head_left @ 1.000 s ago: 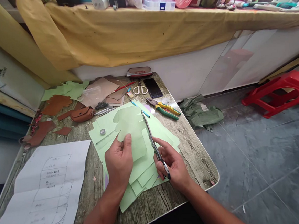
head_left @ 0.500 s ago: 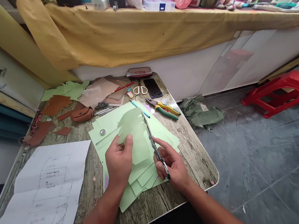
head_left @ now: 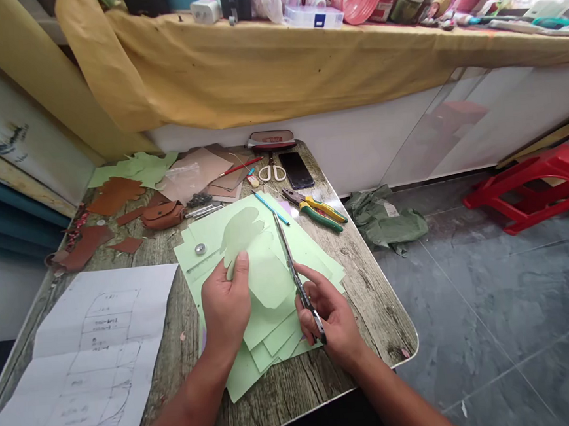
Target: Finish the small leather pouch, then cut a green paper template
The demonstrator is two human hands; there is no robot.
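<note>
My left hand (head_left: 226,303) pinches a cut piece of light green paper (head_left: 264,267) between thumb and fingers, holding it above the stack. Its edge is curved, with notches at the upper right. My right hand (head_left: 328,305) is closed round the handles of dark-handled scissors (head_left: 297,281), whose blades point away from me. The blades lie just right of the paper piece, apart from it. Beneath both hands spreads a pile of green sheets (head_left: 243,374), with a ruler and a small round metal thing (head_left: 200,249) on its left part.
A drawn pattern sheet (head_left: 52,336) lies at the left. Behind the pile are a brown leather pouch (head_left: 162,215), leather scraps (head_left: 115,195), white-handled scissors (head_left: 272,172), a phone (head_left: 296,170), a blue pen (head_left: 271,207) and pliers (head_left: 318,211). A red stool (head_left: 533,187) stands on the floor.
The green piece has turned and shifted slightly away from the scissors; earlier its notched edge was at the blades. Both hands keep their grips, and the camera view has shifted a little.
</note>
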